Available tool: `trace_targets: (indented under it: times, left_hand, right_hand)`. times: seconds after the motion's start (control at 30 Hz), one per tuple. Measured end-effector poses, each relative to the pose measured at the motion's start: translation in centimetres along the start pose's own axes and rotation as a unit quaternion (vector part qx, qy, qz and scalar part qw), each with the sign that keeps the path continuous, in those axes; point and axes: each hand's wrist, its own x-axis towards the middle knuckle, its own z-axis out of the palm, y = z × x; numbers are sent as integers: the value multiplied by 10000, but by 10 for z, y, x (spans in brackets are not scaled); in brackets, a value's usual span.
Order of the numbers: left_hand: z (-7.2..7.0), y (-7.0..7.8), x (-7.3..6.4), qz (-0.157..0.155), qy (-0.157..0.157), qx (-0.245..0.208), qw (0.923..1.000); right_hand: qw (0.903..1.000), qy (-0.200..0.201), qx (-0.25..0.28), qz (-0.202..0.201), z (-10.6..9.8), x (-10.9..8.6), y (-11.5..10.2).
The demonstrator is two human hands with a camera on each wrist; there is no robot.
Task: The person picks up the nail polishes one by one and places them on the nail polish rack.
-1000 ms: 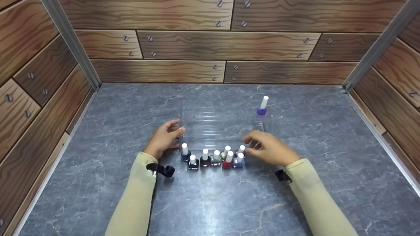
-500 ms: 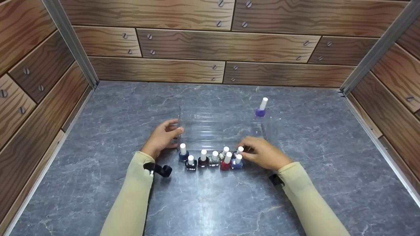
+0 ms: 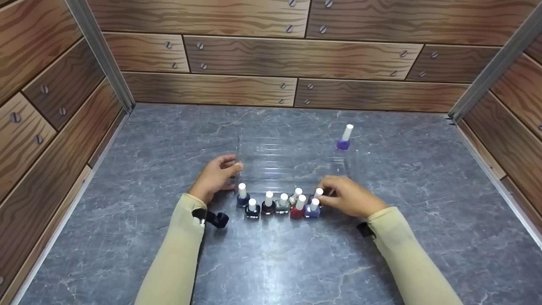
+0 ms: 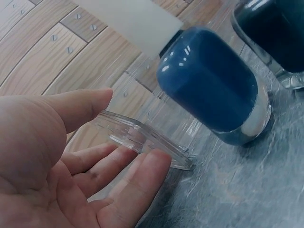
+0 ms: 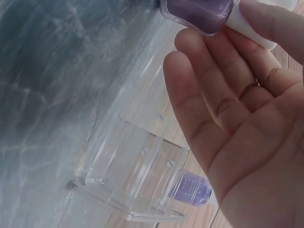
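Observation:
A clear stepped display rack lies on the grey marbled tabletop. My left hand holds its left end, thumb at the panel's upper edge and fingers along the outer side. The thumb and fingers of my right hand pinch the white cap of a mauve nail polish bottle at the row's right end. One purple nail polish bottle stands upright at the rack's back right. Along the front edge, a dark blue bottle is nearest to my left hand.
Between the hands stand several more white-capped nail polish bottles: black, dark, clear-looking, red and blue. Wood-patterned walls enclose the table at the back and both sides.
My right hand has come down from beside the rack's right end to the mauve bottle and taken its cap between thumb and fingers. The left hand stays at the rack's left end.

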Motion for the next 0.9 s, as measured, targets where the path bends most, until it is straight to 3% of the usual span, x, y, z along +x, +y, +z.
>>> trace_targets:
  times: [0.37,0.9]
  left_hand:
    - [1,0,0,-37,-38,-5,10000]
    - [1,-1,-1,-39,-30,-17,10000]
  right_hand:
    - [9993,3,-180,321,-11,-5,13]
    - [9988,-59,-251,422,-13,-6,11]
